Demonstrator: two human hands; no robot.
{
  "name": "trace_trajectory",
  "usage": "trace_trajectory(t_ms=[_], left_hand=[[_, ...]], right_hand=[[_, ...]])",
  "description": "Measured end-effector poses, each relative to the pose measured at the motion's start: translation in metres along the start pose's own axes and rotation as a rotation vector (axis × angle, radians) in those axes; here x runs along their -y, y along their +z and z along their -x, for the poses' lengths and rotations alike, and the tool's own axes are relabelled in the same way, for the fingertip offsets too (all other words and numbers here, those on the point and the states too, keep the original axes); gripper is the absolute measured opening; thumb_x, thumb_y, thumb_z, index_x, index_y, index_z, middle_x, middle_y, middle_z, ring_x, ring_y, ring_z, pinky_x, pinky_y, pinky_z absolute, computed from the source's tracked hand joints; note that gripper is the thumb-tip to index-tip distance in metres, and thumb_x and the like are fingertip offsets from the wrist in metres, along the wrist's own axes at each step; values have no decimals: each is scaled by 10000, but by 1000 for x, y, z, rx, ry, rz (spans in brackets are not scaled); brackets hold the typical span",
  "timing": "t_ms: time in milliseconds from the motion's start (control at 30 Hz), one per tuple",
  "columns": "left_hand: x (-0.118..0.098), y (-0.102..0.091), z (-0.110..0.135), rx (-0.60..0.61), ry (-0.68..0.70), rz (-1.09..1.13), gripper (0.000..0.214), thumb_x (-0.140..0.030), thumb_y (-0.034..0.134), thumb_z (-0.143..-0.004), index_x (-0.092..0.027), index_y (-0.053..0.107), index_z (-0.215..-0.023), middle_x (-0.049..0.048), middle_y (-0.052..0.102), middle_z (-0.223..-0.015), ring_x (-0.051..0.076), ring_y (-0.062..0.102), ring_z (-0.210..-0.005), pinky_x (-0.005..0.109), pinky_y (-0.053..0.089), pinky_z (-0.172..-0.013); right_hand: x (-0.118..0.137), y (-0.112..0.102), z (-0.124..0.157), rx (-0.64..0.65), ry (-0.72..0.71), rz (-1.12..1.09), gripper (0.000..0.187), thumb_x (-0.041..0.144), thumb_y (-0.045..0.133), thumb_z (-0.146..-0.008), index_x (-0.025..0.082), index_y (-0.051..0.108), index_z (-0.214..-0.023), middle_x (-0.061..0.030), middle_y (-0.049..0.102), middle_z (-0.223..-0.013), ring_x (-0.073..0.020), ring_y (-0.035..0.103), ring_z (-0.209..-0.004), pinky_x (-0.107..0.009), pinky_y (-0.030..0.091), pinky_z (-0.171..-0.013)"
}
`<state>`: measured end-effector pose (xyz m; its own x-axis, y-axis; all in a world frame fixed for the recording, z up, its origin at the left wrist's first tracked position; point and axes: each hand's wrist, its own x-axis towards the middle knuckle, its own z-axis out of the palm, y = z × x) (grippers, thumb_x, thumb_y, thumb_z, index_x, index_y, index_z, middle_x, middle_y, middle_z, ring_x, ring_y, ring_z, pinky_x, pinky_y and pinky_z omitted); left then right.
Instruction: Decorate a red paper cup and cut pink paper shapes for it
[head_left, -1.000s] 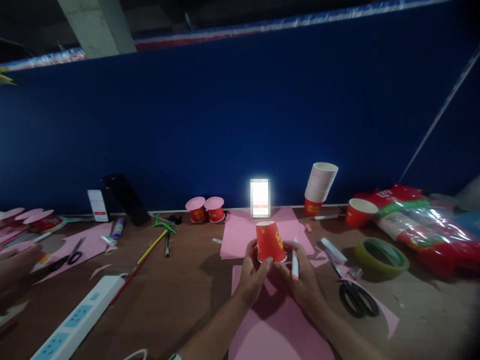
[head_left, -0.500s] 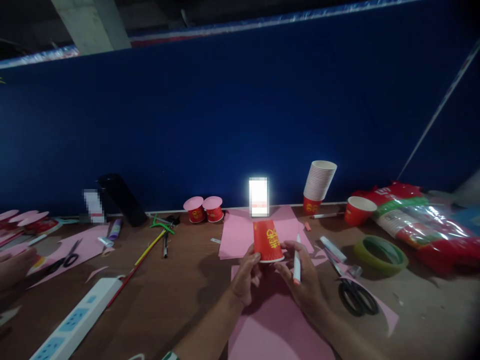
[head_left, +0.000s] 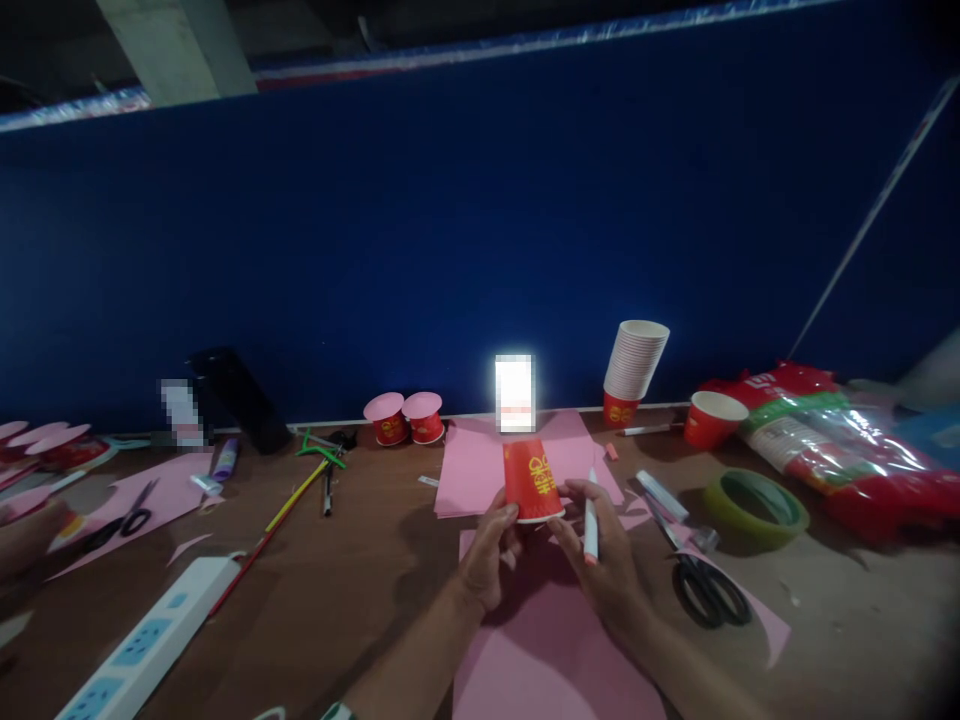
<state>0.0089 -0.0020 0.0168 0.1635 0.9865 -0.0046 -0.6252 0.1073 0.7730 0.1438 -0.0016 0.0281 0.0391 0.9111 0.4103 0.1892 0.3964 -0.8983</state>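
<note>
Standing mouth-down between two hands: one red paper cup [head_left: 531, 478], white rim lowermost, yellow print on its wall, narrow base uppermost.

- Left hand [head_left: 489, 550]: fingers curled, thumb tip pressed to the cup's rim on its left side.
- Right hand [head_left: 606, 560]: fingertips closed on the rim's right side; a white pen [head_left: 590, 520] is clamped upright between the fingers, just right of the cup.
- Pink sheet [head_left: 547, 640]: flat on the table [head_left: 360, 560], below the cup and under both hands.
- Black scissors [head_left: 709, 590]: right of the cup, lying on pink paper.
- Green tape ring [head_left: 756, 503]: farther right of the cup.
- Stack of cups [head_left: 634, 365]: behind the cup, to its right, leaning.

Not legible: the cup's print is too small to read, and its mouth is turned away. A bright screen [head_left: 515, 392] behind the cup is blurred out. Both forearms are cut off by the lower edge, and another person's hand [head_left: 26, 535], far left of the cup, is cut off by the left edge.
</note>
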Motion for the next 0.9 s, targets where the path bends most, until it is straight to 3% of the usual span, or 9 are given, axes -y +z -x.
trace_trajectory(t_ms=[267, 467, 567, 733, 900], left_hand=[[0, 2, -3, -24, 93, 25, 388, -279, 551, -774, -217, 525, -1156, 56, 663, -986, 209, 612, -932, 338, 474, -821], [2, 1, -2, -12, 72, 38, 374, -276, 561, -778, -206, 529, -1144, 53, 668, -937, 209, 626, -872, 347, 473, -796], [3, 2, -2, -68, 101, -20, 392, -295, 579, -773, -208, 515, -1150, 44, 668, -902, 199, 627, -841, 332, 475, -774], [6, -3, -7, -197, 220, -194, 394, -313, 637, -734, -182, 541, -1094, 54, 656, -940, 185, 599, -874, 303, 443, -816], [10, -8, -13, -194, 164, -263, 455, -369, 710, -643, -168, 547, -1018, 63, 644, -892, 196, 597, -814, 312, 449, -772]], right_hand=[[3, 0, 0, 60, 25, 29, 298, 328, 582, -804, 228, 492, -1070, -70, 606, -1039, -206, 616, -860, -331, 524, -748], [-2, 1, 0, 66, 30, 65, 320, 336, 572, -809, 221, 476, -1091, -89, 598, -1068, -217, 610, -884, -352, 520, -758], [-6, 2, -1, 50, 30, 61, 339, 324, 553, -827, 220, 443, -1129, -94, 589, -1095, -205, 617, -851, -352, 526, -735], [-5, 0, -1, -69, -109, 77, 319, 302, 426, -884, 204, 427, -1187, -95, 612, -1021, -210, 615, -841, -356, 527, -696], [3, -7, 8, -31, -266, 117, 265, 238, 434, -886, 216, 522, -1135, -61, 634, -872, -203, 614, -766, -347, 514, -674]])
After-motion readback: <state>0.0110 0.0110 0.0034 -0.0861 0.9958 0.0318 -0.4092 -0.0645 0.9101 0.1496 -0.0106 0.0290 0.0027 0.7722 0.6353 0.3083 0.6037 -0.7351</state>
